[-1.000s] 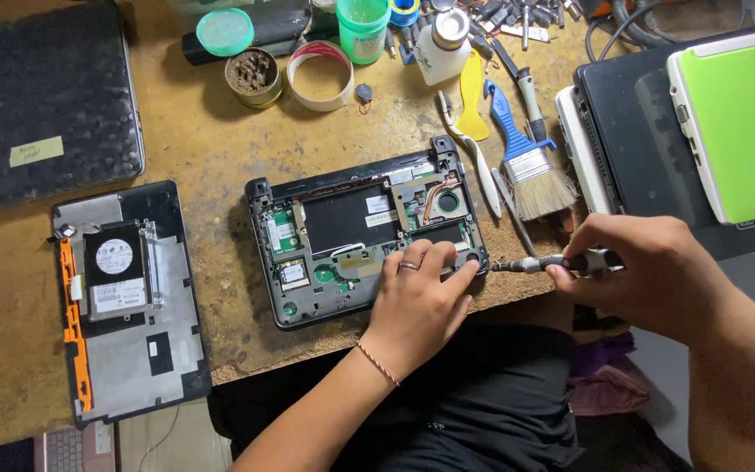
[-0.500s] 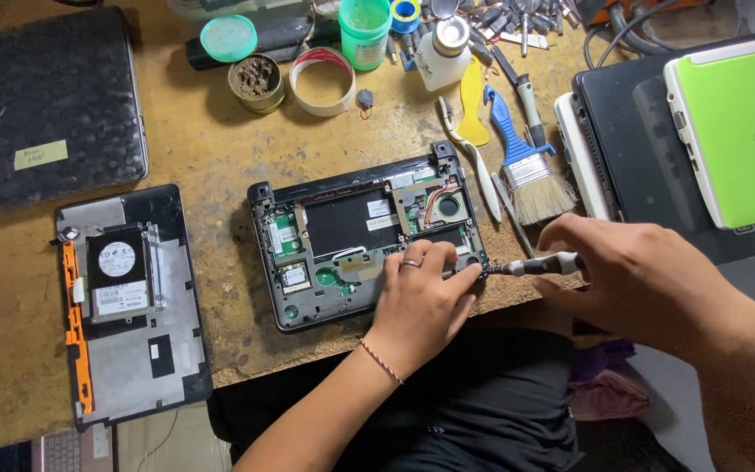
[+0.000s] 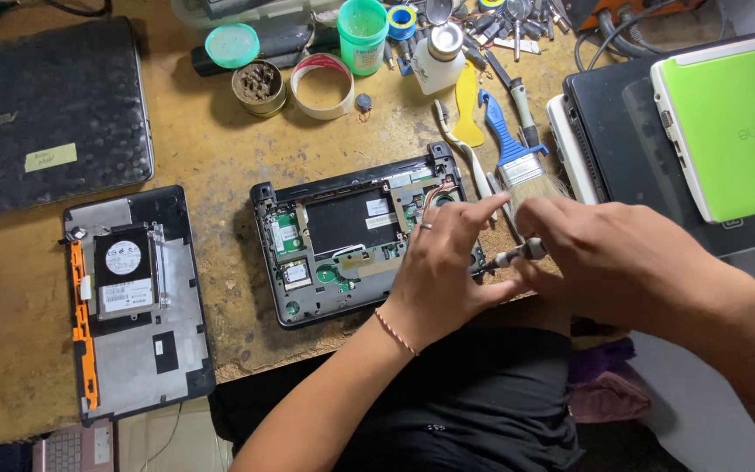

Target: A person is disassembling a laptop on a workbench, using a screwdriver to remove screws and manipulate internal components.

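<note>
Centrally, near the table's near edge, the opened small laptop base [image 3: 351, 245] lies flat with its circuit board exposed. The left hand [image 3: 447, 262] rests on the base's right end, palm down, forearm coming up from the near side with a thin bracelet at the wrist; its fingers spread loosely, the index stretched toward the far right, gripping nothing. The right hand [image 3: 605, 253] comes in from the right, knuckles up, fingers curled around the handle of a screwdriver [image 3: 517, 255], whose shaft points left toward the base's right corner, just beside the left hand. A blue-handled brush [image 3: 513, 153] lies just beyond the hands. A detached bottom cover [image 3: 137, 306] with a drive sits well to the left.
</note>
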